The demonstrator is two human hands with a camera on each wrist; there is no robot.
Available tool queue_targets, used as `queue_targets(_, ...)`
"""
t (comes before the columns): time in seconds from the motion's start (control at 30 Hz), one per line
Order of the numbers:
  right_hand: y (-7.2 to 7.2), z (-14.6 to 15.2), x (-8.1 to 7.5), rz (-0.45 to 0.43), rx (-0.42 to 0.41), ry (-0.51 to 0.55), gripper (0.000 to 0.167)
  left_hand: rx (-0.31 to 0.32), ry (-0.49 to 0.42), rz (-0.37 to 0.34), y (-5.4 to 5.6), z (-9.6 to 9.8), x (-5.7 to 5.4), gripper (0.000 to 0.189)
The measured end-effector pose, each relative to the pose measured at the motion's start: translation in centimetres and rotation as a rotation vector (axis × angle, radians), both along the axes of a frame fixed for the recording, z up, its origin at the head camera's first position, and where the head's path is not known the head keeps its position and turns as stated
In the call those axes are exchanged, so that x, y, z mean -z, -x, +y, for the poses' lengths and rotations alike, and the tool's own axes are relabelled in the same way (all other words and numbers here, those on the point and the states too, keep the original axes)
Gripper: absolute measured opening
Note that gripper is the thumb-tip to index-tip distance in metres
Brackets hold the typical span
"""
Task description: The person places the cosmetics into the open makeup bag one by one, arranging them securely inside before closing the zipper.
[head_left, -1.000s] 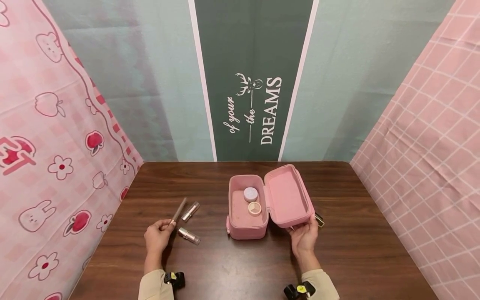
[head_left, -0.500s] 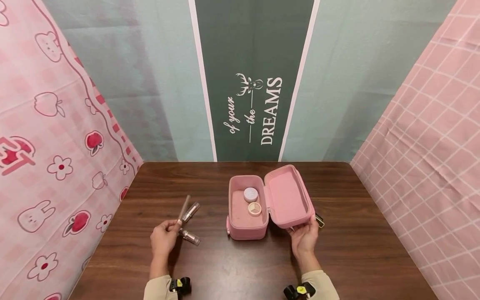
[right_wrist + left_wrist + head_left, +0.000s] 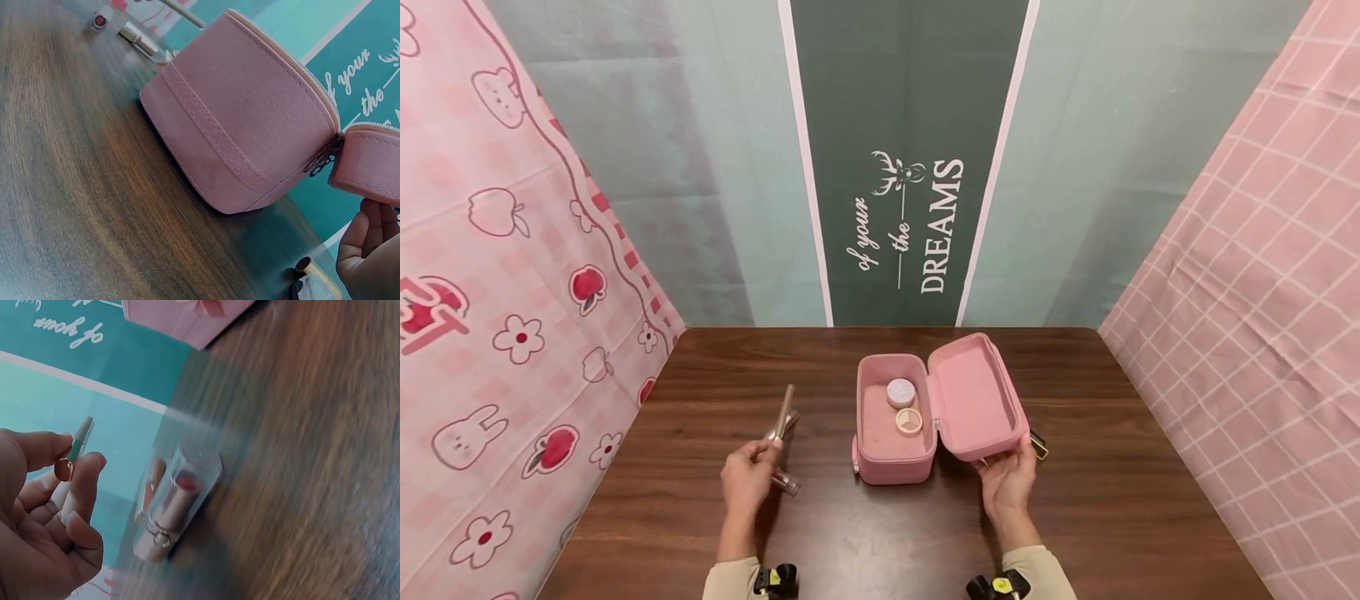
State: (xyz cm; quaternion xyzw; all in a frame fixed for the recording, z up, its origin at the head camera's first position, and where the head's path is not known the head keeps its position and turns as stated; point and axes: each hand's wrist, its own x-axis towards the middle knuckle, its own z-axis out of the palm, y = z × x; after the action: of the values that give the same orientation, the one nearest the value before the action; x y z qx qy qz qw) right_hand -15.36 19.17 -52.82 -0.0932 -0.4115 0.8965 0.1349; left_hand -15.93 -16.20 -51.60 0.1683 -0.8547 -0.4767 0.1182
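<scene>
My left hand (image 3: 748,479) pinches a slim makeup pencil (image 3: 786,408) between thumb and fingertips. It hovers over two clear-capped lipsticks; one lipstick (image 3: 786,482) pokes out beside the fingers, and the other is partly covered by the pencil. In the left wrist view a lipstick (image 3: 174,512) with a red tip shows through its cap. My right hand (image 3: 1009,483) grips the near corner of the lid (image 3: 973,396) of a pink cosmetic case (image 3: 895,471), holding it tilted back. Inside the case lie a round white jar (image 3: 901,392) and a round three-part palette (image 3: 908,422).
A black and gold tube (image 3: 1039,445) lies on the table just right of the lid, partly hidden. The brown wooden table (image 3: 880,542) reaches back to a green curtain (image 3: 895,100). Pink patterned cloths hang at the left and right sides.
My left hand has moved to the right with the makeup pencil, passing over the lipsticks and now covering part of them. The right hand and the lid have stayed in place.
</scene>
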Motion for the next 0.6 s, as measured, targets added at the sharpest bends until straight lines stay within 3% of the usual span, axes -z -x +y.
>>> queue_targets(0.27,0.1,-0.2,-0.3,-0.008,0.013,0.02,0.042,0.057,-0.246,0.025,0.0,1.5,-0.7,0.024)
queue_targets(0.6,-0.1,-0.2,-0.7,-0.064,0.021,0.07,0.042,0.103,-0.301,0.048,-0.2,3.2,-0.8,0.022)
